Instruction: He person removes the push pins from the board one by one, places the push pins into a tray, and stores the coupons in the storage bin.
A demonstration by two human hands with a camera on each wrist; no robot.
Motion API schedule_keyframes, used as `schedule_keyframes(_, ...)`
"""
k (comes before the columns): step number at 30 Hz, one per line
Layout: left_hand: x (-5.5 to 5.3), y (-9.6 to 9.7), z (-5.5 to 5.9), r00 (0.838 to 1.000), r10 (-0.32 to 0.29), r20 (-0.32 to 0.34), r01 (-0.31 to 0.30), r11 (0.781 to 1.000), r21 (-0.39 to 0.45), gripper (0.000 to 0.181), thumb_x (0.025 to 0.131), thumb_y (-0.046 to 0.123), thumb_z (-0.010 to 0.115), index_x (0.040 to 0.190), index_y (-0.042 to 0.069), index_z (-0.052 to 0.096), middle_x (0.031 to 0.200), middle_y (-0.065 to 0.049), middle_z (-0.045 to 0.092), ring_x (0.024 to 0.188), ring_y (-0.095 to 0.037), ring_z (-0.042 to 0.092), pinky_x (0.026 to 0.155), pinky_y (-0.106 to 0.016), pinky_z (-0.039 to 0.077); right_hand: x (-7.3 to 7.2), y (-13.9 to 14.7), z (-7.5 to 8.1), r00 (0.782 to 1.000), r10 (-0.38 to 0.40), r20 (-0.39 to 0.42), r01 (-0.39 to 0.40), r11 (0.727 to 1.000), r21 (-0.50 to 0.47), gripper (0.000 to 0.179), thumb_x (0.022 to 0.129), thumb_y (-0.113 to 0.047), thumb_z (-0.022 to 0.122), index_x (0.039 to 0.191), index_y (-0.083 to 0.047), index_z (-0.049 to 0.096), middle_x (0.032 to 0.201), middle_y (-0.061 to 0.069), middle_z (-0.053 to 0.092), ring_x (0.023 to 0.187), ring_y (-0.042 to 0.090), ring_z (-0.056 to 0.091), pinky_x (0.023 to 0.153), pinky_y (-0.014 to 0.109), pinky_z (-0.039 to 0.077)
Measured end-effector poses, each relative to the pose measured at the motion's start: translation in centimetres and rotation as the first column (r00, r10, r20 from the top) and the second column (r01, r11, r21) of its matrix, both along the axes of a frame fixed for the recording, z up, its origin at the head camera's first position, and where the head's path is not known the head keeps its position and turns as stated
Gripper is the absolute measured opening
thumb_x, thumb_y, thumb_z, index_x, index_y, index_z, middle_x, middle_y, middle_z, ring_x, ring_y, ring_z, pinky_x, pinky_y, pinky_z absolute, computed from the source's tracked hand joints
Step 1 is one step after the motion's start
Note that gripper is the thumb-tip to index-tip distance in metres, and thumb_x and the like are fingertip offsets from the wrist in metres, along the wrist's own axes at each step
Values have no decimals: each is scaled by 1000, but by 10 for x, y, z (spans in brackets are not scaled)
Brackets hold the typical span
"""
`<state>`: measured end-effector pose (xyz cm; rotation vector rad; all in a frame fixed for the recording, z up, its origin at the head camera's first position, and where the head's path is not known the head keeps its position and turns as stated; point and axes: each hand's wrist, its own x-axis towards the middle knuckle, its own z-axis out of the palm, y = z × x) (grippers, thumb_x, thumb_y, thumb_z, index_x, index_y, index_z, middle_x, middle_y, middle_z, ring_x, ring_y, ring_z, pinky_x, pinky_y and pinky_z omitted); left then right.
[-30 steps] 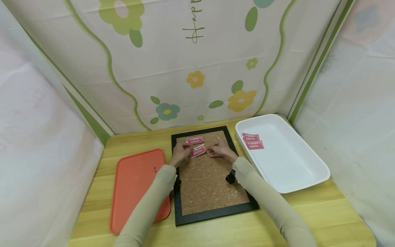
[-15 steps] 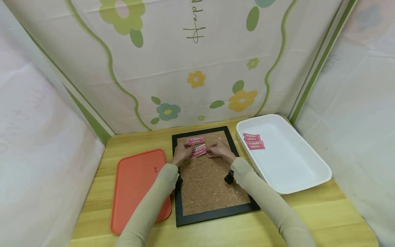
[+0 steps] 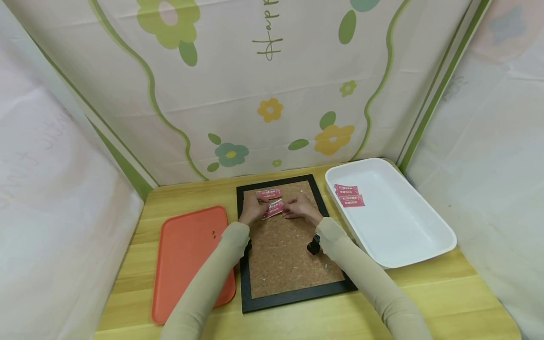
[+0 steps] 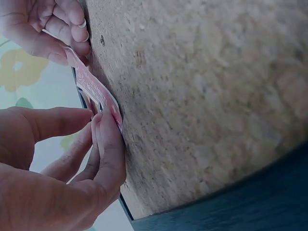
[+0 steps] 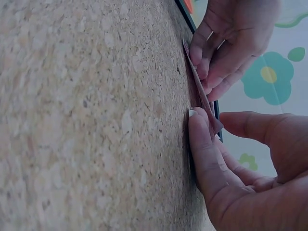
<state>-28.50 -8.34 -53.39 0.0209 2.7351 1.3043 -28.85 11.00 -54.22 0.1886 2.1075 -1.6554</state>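
A pink-red paper coupon (image 3: pixel 275 208) lies at a slant on the upper part of a black-framed cork board (image 3: pixel 293 255). My left hand (image 3: pixel 252 210) holds its left end, fingers bent against the paper (image 4: pixel 111 107) and thumb close to the fingertips. At the other end, my right hand (image 3: pixel 300 207) pinches the corner between thumb and finger, and that edge is lifted off the cork in the right wrist view. Just above it, a second coupon (image 3: pixel 270 193) sits flat on the board. A small pale spot shows on each coupon; too small to tell what it is.
Left of the board lies an orange tray (image 3: pixel 187 255) with a few tiny dark marks. A white tub (image 3: pixel 395 226) to the right holds two more coupons (image 3: pixel 349 196). Small shiny bits dot the cork. A printed curtain (image 3: pixel 238 94) backs the wooden table (image 3: pixel 382 302).
My left hand has shifted slightly right and up along the coupon. The right hand has drawn in to the coupon's right edge, which it now pinches. The coupon itself has barely moved.
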Motion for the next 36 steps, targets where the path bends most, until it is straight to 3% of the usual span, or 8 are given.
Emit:
schedule_keyframes(7, -2, 0, 2, 1000, -4, -4, 4, 1000, -8, 15, 93, 6, 68, 103, -1, 78, 98, -16, 77, 69, -11, 58, 56, -20, 43, 0, -2, 2, 1000, -11, 14, 11, 1000, 7, 30, 102, -8, 64, 127, 9, 67, 96, 16, 79, 72, 11, 74, 71, 22, 63)
schedule_keyframes(18, -5, 3, -2, 1000, -5, -18, 5, 1000, -7, 18, 88, -3, 66, 100, 0, 79, 95, -14, 79, 71, -10, 65, 54, -19, 46, 0, -2, 1, 1000, 4, 10, -4, 1000, 3, 27, 102, -6, 64, 124, 8, 68, 96, 17, 79, 73, 11, 74, 72, 23, 63)
schedule_keyframes(21, -5, 3, -3, 1000, 7, -26, -8, 1000, -20, 16, 87, -2, 69, 99, 2, 80, 92, -12, 80, 72, -11, 68, 60, -26, 53, 0, -3, 1, 1000, 8, 6, -8, 1000, 2, 27, 101, -6, 64, 124, 8, 68, 96, 17, 79, 73, 11, 74, 71, 24, 63)
schedule_keyframes(23, -5, 3, -3, 999, 18, -35, -19, 999, -29, 15, 88, 0, 71, 98, 3, 80, 91, -11, 80, 74, -13, 71, 77, -32, 58, 0, -2, 1, 1000, 9, 6, -9, 1000, 2, 28, 101, -6, 65, 124, 9, 68, 96, 17, 79, 73, 12, 74, 70, 24, 63)
schedule_keyframes(27, -5, 3, -4, 998, 36, -54, -38, 999, -34, 12, 88, 1, 75, 97, 4, 81, 89, -10, 81, 78, -17, 75, 88, -39, 58, -1, -2, 2, 1000, 11, 2, -11, 1000, -2, 28, 101, -6, 65, 124, 9, 68, 97, 18, 79, 72, 12, 75, 69, 24, 63)
schedule_keyframes(32, -5, 4, -4, 996, 37, -75, -39, 999, -28, 10, 88, 1, 75, 96, 4, 81, 89, -11, 80, 75, -17, 73, 65, -26, 53, -1, -2, 1, 1000, 16, -18, -16, 1000, 12, 24, 101, -6, 65, 120, 8, 70, 98, 18, 79, 72, 11, 74, 70, 23, 62)
schedule_keyframes(36, -2, 2, -5, 997, 27, -66, -28, 999, -16, 9, 89, 2, 75, 97, 2, 80, 90, -13, 80, 74, -17, 72, 60, -23, 51, 0, -4, 0, 999, 25, -23, -24, 999, 35, 24, 102, -8, 65, 119, 7, 71, 98, 17, 79, 73, 12, 74, 71, 23, 63)
